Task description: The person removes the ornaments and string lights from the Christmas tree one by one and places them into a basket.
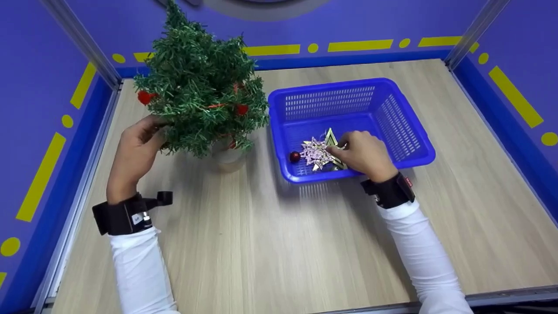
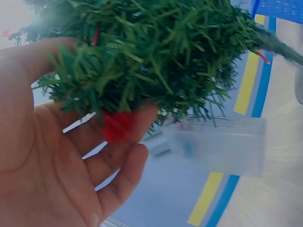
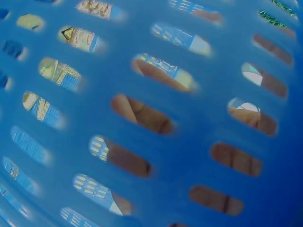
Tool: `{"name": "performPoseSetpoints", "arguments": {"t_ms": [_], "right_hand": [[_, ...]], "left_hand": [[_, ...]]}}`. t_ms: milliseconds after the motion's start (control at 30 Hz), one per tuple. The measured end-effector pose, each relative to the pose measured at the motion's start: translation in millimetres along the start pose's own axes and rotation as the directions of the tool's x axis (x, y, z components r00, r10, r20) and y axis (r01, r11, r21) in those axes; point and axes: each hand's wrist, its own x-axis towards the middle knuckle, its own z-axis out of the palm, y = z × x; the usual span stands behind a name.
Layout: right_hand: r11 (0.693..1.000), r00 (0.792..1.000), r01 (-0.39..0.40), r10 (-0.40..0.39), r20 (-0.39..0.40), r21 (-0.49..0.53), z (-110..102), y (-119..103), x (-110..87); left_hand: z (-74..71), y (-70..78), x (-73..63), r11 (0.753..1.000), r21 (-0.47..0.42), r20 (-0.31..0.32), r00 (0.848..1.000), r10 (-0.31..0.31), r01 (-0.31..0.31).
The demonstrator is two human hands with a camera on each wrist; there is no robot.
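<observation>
A small artificial Christmas tree [image 1: 196,74] with red ornaments stands at the left of the table. My left hand [image 1: 137,144] reaches into its lower left branches. Its fingers are loosely bent behind a branch, and a red ornament [image 2: 117,126] lies against them in the left wrist view. In the blue basket [image 1: 322,175], my right hand [image 1: 364,152] pinches a gold star ornament [image 1: 330,137] between thumb and fingertips. Beside it lie a pink glittery snowflake ornament [image 1: 314,153] and a dark red ball [image 1: 295,157]. Basket slots mostly cover the right hand in the right wrist view.
The wooden tabletop [image 1: 244,244] is bounded by purple walls [image 1: 283,30] with yellow dashes at the back and sides. A light round base [image 1: 229,161] shows under the tree. In the left wrist view, a clear plastic box [image 2: 222,146] appears beyond the branches.
</observation>
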Motion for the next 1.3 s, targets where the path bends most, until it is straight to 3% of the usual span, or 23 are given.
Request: {"name": "performPoseSetpoints", "arguments": {"t_ms": [167,233,333,433,500,567,633,700,767,967,1133,1300], "right_hand": [[1.0,1.0,0.005,-0.005,0.009,0.0,1,2,0.6],[1.0,1.0,0.006,-0.006,0.005,-0.004,2,2,0.6],[1.0,1.0,0.007,-0.007,-0.002,-0.004,2,2,0.3],[1.0,1.0,0.01,-0.01,-0.007,-0.007,2,2,0.3],[1.0,1.0,0.013,-0.013,-0.01,-0.007,3,1,0.4],[1.0,1.0,0.016,-0.016,-0.014,-0.008,3,1,0.4],[1.0,1.0,0.016,-0.016,-0.011,-0.008,3,1,0.4],[1.0,1.0,0.014,-0.014,-0.003,-0.007,4,1,0.2],[1.0,1.0,0.008,-0.008,0.007,-0.006,4,1,0.1],[1.0,1.0,-0.004,0.004,0.023,0.0,3,0,0.0],[1.0,1.0,0.001,-0.001,0.026,-0.001,3,1,-0.1],[1.0,1.0,0.004,-0.004,0.028,-0.001,3,1,-0.2]], "left_hand": [[-3.4,10.6,-5.0,0.998,0.054,0.051,0.999,0.008,-0.011],[-4.9,12.1,-4.8,0.998,0.069,0.033,0.999,0.005,-0.007],[-4.9,13.3,-2.0,0.998,0.062,-0.088,0.996,-0.027,0.032],[-1.6,10.2,3.9,0.996,-0.016,-0.236,0.967,-0.094,0.093],[1.2,4.0,9.1,0.988,-0.089,-0.269,0.952,-0.149,0.129],[3.8,-5.5,13.9,0.975,-0.146,-0.22,0.955,-0.199,0.17],[6.4,-16.3,18.6,0.961,-0.202,-0.129,0.967,-0.22,0.192],[9.6,-25.7,21.9,0.946,-0.257,-0.059,0.974,-0.22,0.198],[13.5,-32.0,24.5,0.934,-0.308,-0.038,0.978,-0.205,0.184],[23.1,-33.8,29.0,0.917,-0.359,-0.154,0.958,-0.242,0.174],[21.6,-35.2,27.7,0.939,-0.3,-0.229,0.943,-0.242,0.168],[18.4,-41.4,24.1,0.962,-0.238,-0.28,0.939,-0.2,0.134]]}}
